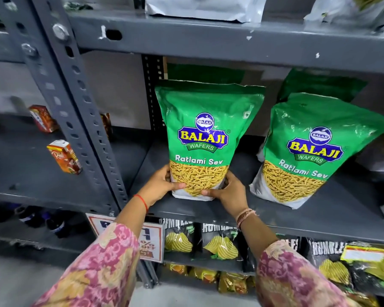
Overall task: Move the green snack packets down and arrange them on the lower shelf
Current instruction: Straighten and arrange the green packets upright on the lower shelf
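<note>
A green Balaji Ratlami Sev packet (203, 129) stands upright on the grey metal shelf (297, 220). My left hand (160, 185) grips its lower left corner and my right hand (228, 191) grips its lower right corner, thumbs across the clear window. A second green packet (306, 149) leans to the right on the same shelf. Behind each, another green packet shows partly, one behind the held packet (205, 73) and one behind the leaning packet (321, 84).
The shelf above (208, 38) carries silver pouches (204, 7). Below, black chip bags (220, 240) fill the lower shelf, beside a discount sign (151, 240). A perforated grey upright (75, 103) stands at left, with small orange cartons (64, 156) on the neighbouring rack.
</note>
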Demonstrator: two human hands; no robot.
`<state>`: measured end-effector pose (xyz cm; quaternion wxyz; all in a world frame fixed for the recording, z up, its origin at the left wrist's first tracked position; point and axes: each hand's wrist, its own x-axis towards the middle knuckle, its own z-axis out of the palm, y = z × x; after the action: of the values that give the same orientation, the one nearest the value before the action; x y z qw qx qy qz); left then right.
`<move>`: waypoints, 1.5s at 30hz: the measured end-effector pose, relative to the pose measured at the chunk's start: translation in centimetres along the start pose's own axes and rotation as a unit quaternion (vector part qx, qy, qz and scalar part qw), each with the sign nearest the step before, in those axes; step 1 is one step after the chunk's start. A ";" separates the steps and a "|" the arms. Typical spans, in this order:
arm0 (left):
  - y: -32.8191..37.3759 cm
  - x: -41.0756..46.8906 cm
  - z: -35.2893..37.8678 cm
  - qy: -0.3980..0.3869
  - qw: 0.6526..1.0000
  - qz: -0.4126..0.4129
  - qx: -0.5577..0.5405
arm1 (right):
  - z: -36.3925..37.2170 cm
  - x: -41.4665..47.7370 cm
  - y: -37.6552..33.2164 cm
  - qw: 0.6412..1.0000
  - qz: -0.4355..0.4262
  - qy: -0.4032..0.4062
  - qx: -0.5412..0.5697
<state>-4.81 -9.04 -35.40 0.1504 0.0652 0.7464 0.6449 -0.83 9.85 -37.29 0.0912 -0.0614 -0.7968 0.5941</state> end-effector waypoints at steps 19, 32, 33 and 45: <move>-2.2 -0.8 0.8 -0.017 0.999 -0.027 0.012 | -0.7 -1.5 1.5 0.992 -0.035 -0.014 -0.120; -4.1 -4.2 2.0 0.227 0.970 0.078 -0.033 | -1.7 -6.2 4.2 0.986 -0.060 0.022 -0.155; -4.8 -5.7 2.8 0.334 0.935 0.118 0.036 | -2.4 -7.3 4.8 0.982 -0.069 0.072 -0.160; 1.1 4.2 19.8 -0.007 0.987 0.060 0.152 | -18.5 -1.6 6.6 0.990 0.045 0.120 -0.054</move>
<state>-2.74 11.02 -37.34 0.1054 0.1363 0.8295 0.5313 4.67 28.68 -38.58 0.1556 -0.1729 -0.8072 0.5424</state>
